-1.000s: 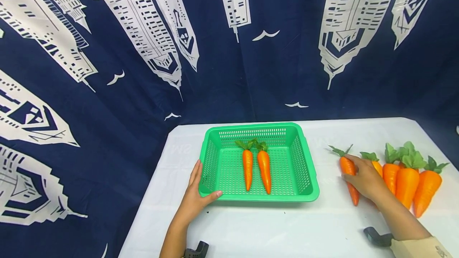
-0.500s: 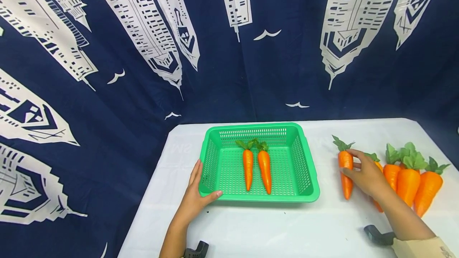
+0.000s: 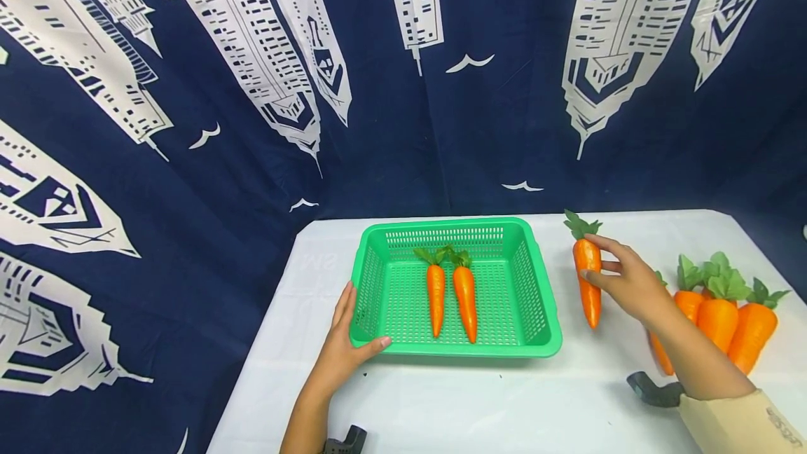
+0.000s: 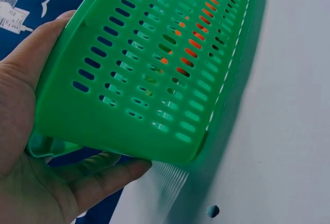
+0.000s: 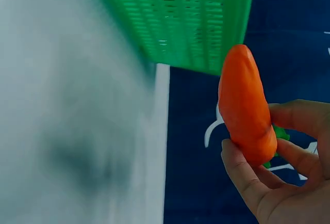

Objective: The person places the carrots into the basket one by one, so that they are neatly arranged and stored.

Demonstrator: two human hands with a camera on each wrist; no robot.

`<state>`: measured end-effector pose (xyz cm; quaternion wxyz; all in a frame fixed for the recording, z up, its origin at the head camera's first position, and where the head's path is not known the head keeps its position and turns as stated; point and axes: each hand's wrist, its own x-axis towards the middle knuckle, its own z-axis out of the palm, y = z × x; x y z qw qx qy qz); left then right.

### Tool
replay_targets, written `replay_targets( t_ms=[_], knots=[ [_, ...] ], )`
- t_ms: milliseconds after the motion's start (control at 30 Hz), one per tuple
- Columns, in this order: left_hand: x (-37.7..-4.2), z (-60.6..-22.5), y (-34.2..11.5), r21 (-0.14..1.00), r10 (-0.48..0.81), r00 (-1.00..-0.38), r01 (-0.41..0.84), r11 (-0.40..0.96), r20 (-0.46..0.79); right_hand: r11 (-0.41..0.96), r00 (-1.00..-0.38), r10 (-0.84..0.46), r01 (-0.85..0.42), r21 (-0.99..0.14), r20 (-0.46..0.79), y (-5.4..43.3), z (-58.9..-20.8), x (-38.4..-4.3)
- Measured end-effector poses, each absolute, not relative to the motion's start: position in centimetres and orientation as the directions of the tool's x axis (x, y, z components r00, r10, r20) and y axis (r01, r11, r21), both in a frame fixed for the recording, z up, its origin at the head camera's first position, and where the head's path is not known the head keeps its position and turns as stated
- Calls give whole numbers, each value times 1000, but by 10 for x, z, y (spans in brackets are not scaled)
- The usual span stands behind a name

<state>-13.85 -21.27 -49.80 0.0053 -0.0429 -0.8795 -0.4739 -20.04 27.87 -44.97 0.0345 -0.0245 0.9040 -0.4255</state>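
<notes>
A green perforated plastic basket stands on the white table with two carrots, one on the left and one on the right, lying in it. At its front-left corner my left hand touches it, thumb along the front rim and fairly straight fingers along the left wall. To the right of the basket, my right hand pinches a leafy-topped carrot between thumb and fingers. In the right wrist view that carrot appears off the table, tip towards the basket.
Several more carrots lie at the table's right end, including one thick carrot and a slim one partly behind my right forearm. A dark blue curtain with white city prints hangs behind the table.
My right hand has drawn the carrot away from the pile, leftwards and towards the back, up to the basket's right side. The left hand and basket have stayed put.
</notes>
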Motion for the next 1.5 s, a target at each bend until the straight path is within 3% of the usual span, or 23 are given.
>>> replay_targets(
  t_ms=[767,1233,1500],
  knots=[
    [-138,-498,-212,833,62,-997,76,548,50,474,-975,-209,-170,-864,78,212,-391,-238],
    [-139,-496,-212,825,64,-996,84,560,57,325,-940,-329,-208,-923,96,154,-389,-263],
    [-139,-497,-212,826,59,-997,72,559,47,328,-922,-386,-177,-928,39,126,-399,-274]
  ],
)
